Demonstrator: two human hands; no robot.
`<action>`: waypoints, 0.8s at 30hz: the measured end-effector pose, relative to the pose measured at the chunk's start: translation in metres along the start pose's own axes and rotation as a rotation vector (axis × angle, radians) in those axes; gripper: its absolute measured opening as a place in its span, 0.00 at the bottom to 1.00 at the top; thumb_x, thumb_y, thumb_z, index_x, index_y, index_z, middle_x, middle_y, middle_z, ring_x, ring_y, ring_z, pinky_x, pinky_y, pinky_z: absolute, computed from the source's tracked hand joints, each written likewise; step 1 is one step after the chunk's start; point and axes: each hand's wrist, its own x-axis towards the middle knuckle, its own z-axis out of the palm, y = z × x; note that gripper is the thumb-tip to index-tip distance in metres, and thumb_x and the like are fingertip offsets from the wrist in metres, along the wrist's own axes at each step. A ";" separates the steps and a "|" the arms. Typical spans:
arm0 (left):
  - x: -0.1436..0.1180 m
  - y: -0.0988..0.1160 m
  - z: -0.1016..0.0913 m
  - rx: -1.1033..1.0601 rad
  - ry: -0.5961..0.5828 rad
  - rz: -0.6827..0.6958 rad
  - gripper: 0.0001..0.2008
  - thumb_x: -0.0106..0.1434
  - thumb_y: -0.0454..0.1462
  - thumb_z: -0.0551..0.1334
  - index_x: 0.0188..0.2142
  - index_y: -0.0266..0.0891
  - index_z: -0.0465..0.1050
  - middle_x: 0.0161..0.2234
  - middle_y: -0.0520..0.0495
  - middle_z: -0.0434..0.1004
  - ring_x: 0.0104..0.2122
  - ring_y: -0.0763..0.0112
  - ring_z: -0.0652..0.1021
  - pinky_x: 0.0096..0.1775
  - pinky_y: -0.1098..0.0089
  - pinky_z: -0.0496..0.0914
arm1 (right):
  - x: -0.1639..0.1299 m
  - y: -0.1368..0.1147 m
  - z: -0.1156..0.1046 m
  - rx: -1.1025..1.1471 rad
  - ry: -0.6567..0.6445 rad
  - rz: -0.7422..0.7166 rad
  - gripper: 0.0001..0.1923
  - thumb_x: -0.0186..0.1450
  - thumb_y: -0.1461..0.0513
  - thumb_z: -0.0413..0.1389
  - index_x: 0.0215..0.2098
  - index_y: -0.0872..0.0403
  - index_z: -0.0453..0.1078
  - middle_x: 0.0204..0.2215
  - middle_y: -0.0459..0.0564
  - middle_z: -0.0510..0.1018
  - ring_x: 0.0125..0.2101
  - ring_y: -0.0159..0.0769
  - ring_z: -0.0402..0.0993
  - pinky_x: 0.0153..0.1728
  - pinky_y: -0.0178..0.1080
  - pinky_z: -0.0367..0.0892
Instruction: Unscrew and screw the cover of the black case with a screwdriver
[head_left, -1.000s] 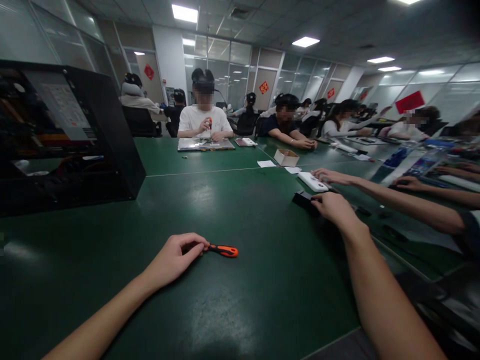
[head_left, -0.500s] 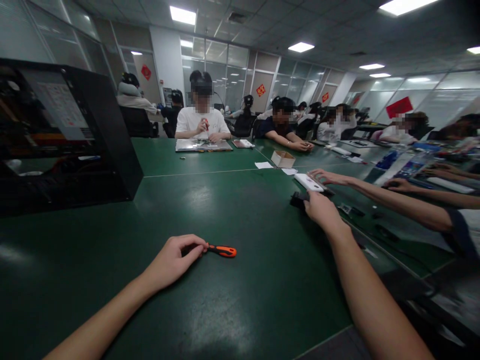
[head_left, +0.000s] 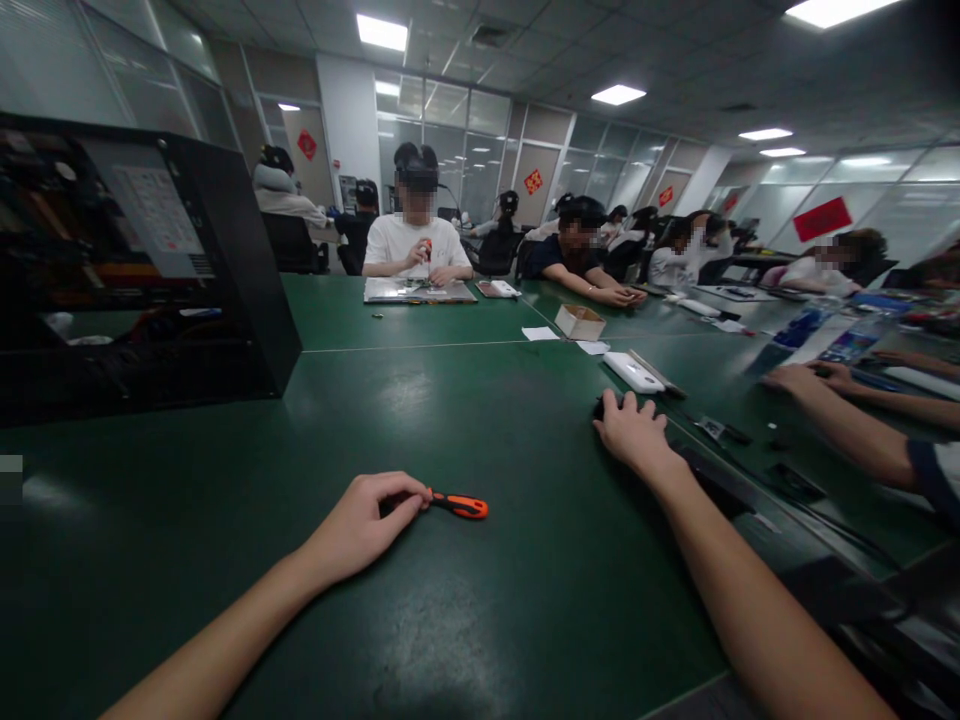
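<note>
My left hand (head_left: 360, 525) rests on the green table (head_left: 465, 420), its fingers curled around the tip end of a small screwdriver with an orange and black handle (head_left: 463, 507) that lies flat. My right hand (head_left: 634, 432) reaches forward to the right and lies over a small black object (head_left: 604, 404), most of which it hides. A white flat device (head_left: 634, 372) lies just beyond that hand.
A black open computer case (head_left: 142, 280) stands at the left. A small cardboard box (head_left: 578, 321) and paper slips sit farther back. A neighbour's forearm (head_left: 847, 430) stretches in from the right. Several other people sit around the far side of the table.
My right hand has slid left and nearer with the black object under it. The neighbour's hand has left the white device and drawn back to the right. My left hand stays put.
</note>
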 end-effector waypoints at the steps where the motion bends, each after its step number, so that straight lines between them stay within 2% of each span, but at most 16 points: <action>1: 0.000 -0.001 0.000 0.000 -0.001 0.003 0.12 0.69 0.39 0.59 0.40 0.40 0.82 0.39 0.46 0.84 0.40 0.62 0.81 0.44 0.66 0.71 | -0.001 -0.004 0.001 -0.002 0.011 0.011 0.29 0.73 0.56 0.43 0.67 0.64 0.54 0.62 0.78 0.59 0.59 0.74 0.60 0.51 0.67 0.61; 4: -0.001 -0.003 0.000 0.005 0.002 0.014 0.11 0.69 0.39 0.59 0.40 0.40 0.82 0.39 0.46 0.84 0.40 0.63 0.81 0.44 0.67 0.71 | -0.002 -0.011 0.004 -0.001 0.043 0.023 0.25 0.72 0.65 0.39 0.65 0.65 0.57 0.62 0.79 0.59 0.60 0.73 0.59 0.51 0.70 0.58; 7: -0.001 -0.002 0.001 0.010 0.002 0.020 0.11 0.69 0.38 0.59 0.40 0.41 0.82 0.39 0.47 0.84 0.39 0.63 0.81 0.44 0.67 0.71 | 0.000 -0.012 0.003 0.014 0.076 0.003 0.25 0.70 0.69 0.37 0.62 0.65 0.60 0.61 0.77 0.62 0.60 0.69 0.60 0.52 0.69 0.58; 11: -0.003 0.000 0.002 0.013 0.008 0.037 0.11 0.69 0.38 0.59 0.40 0.41 0.82 0.38 0.47 0.84 0.39 0.64 0.81 0.44 0.67 0.71 | 0.007 0.000 -0.004 0.073 0.084 -0.049 0.22 0.67 0.70 0.43 0.58 0.63 0.63 0.54 0.70 0.71 0.55 0.55 0.68 0.53 0.56 0.63; 14: -0.004 0.000 0.002 0.013 0.025 0.060 0.11 0.69 0.38 0.59 0.40 0.41 0.81 0.38 0.48 0.84 0.39 0.64 0.81 0.44 0.67 0.71 | 0.011 0.016 -0.012 0.110 0.126 -0.025 0.25 0.69 0.66 0.45 0.64 0.66 0.57 0.53 0.71 0.72 0.54 0.52 0.69 0.53 0.49 0.65; 16: -0.004 -0.001 0.001 0.012 0.047 0.072 0.11 0.69 0.38 0.59 0.40 0.40 0.81 0.38 0.48 0.84 0.39 0.65 0.81 0.44 0.67 0.71 | 0.012 0.026 -0.015 0.118 0.211 0.016 0.29 0.70 0.61 0.46 0.66 0.68 0.53 0.55 0.73 0.70 0.57 0.56 0.66 0.53 0.51 0.64; 18: -0.004 -0.001 0.001 0.014 0.073 0.075 0.11 0.69 0.37 0.58 0.40 0.40 0.81 0.38 0.48 0.84 0.39 0.65 0.81 0.44 0.68 0.71 | 0.012 0.030 -0.015 0.138 0.252 0.037 0.29 0.71 0.57 0.46 0.64 0.69 0.57 0.56 0.74 0.69 0.58 0.59 0.64 0.54 0.53 0.63; 21: -0.004 -0.001 0.001 0.020 0.083 0.070 0.11 0.69 0.37 0.59 0.39 0.40 0.81 0.38 0.48 0.84 0.39 0.65 0.81 0.44 0.68 0.71 | 0.014 0.029 -0.009 0.190 0.177 0.014 0.30 0.72 0.50 0.46 0.59 0.65 0.65 0.57 0.71 0.69 0.58 0.58 0.65 0.54 0.52 0.65; 24: -0.004 -0.001 0.001 0.030 0.072 0.063 0.11 0.69 0.37 0.59 0.39 0.41 0.81 0.38 0.48 0.84 0.39 0.64 0.81 0.43 0.68 0.71 | 0.019 0.024 -0.004 0.233 0.088 0.001 0.30 0.71 0.46 0.47 0.59 0.58 0.68 0.58 0.65 0.70 0.57 0.56 0.66 0.51 0.51 0.67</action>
